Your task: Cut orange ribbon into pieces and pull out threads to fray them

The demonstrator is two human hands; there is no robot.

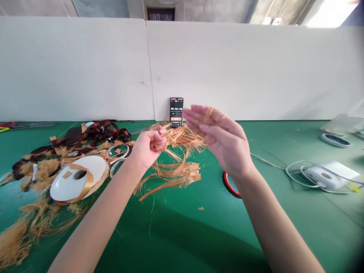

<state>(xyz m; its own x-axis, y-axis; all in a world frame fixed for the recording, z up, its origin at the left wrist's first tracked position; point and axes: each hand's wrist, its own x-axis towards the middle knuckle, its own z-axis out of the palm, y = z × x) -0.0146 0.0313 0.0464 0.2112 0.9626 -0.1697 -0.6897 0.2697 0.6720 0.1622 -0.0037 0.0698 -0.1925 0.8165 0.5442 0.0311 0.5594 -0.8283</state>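
The left hand (150,146) is closed, its fingers curled and pinched together just above the strands; whether a strand is gripped cannot be told. The right hand (218,138) is raised and held loosely open, with a wisp of golden fibre (209,113) seen against its fingers. Beneath and just ahead of both hands, a loose heap of frayed golden ribbon strands (173,170) is spread at centre frame on a green tabletop (199,235). A white spool wound with golden ribbon (78,178) lies flat at left, beside a tangle of dark maroon ribbon (82,138) and thin round hoops (118,151). Shredded golden fibres (17,242) are piled at lower left. A phone showing a timer (176,112) stands upright against a white partition (227,68) at centre. A red-rimmed ring (230,184) is partly hidden below the right hand, and a white cable and device (324,175) are placed at right.
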